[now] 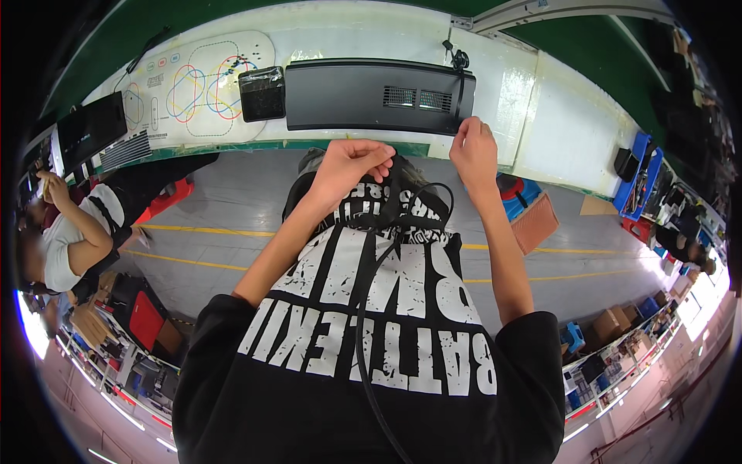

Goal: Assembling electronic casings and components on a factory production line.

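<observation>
A long dark grey panel-like device [340, 97] with two slotted vents lies on the white bench near its front edge. My right hand [475, 155] is at the device's lower right corner, thumb and fingers pinched together. A thin black cable [461, 85] runs down the device's right end toward those fingertips; whether they grip it cannot be made out. My left hand [349, 172] hangs just off the bench edge, below the middle of the device, its fingers closed in a pinch. Anything between them is too small to tell.
A black box-shaped item [263, 94] stands left of the device, on a white mat [174, 97] with coloured loops and small dark bits. A dark screen [93, 131] is at far left, near a seated person [69, 240]. A blue tray [640, 174] sits at the right bench end.
</observation>
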Available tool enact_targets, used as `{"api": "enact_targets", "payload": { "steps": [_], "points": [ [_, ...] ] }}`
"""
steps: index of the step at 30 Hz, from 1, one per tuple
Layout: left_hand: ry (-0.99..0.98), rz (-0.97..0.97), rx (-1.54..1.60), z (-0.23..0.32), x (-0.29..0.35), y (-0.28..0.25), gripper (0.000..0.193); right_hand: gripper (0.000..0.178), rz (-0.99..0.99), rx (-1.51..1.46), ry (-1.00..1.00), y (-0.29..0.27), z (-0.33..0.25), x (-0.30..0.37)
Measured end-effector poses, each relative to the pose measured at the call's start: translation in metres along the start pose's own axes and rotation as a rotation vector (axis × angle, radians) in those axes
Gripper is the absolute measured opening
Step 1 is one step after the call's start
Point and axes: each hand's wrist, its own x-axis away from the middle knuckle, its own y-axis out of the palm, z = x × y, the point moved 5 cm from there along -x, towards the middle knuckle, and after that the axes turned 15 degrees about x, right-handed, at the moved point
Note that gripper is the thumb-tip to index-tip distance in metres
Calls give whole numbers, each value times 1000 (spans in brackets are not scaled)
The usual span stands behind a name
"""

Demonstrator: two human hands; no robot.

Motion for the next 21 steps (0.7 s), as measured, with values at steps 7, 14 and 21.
{"api": "enact_targets", "payload": {
  "steps": [7, 14, 21],
  "points": [
    [-5, 5, 47, 3, -3, -6, 19, 24, -141, -456, 624, 26, 43, 9],
    [-7, -1, 72, 6, -9, -9, 20, 29, -239, -458, 816, 33, 48, 8],
    [-63, -151, 340, 20, -1, 8, 26, 26, -113, -579, 809, 52, 54, 14]
  ]
}}
